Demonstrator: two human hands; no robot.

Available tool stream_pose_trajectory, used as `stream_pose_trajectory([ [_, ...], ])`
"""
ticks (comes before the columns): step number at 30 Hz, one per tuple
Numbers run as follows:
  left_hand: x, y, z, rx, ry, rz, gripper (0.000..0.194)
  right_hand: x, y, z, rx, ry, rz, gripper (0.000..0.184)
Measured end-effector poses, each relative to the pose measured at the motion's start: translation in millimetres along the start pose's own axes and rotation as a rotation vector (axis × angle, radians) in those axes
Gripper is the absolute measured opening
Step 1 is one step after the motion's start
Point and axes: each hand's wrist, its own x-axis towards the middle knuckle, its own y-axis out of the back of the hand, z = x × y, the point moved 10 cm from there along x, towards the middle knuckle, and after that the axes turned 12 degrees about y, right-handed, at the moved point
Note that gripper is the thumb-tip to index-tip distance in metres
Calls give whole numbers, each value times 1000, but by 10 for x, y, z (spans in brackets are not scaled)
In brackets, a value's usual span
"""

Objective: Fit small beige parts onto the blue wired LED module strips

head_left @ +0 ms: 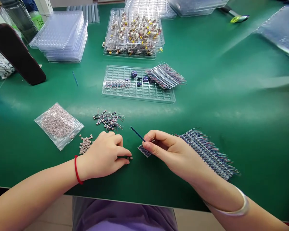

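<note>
My left hand [106, 154] rests on the green mat with its fingers curled and pinched over a few tiny grey ring parts [129, 158] at its fingertips. My right hand [168, 149] is closed in a pinch on a thin blue stick [137, 133] that points up and left. A small blue strip piece [144, 150] lies under its fingertips. Behind the right wrist lies a long row of blue wired components [207, 150]. A loose heap of small grey rings [85, 143] sits just left of my left hand, and a pile of wired parts [109, 119] lies beyond it.
A clear bag of grey rings [57, 124] lies at the left. A clear compartment tray [137, 91] with blue parts and wired rows sits mid-table. Beyond stand a filled tray [135, 32], stacked clear trays [62, 35] and a dark phone [16, 53]. The table's near edge runs under my forearms.
</note>
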Motion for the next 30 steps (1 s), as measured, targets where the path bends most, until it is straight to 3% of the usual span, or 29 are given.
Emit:
stream_pose_trajectory([
  [6, -34, 31, 98, 51, -80, 107, 16, -70, -35, 50, -30, 0, -11, 35],
  [21, -10, 1, 189, 170, -56, 235, 26, -204, -10, 20, -155, 31, 29, 34],
  [30, -29, 34, 174, 146, -34, 186, 25, -186, 53, 39, -128, 63, 95, 29],
])
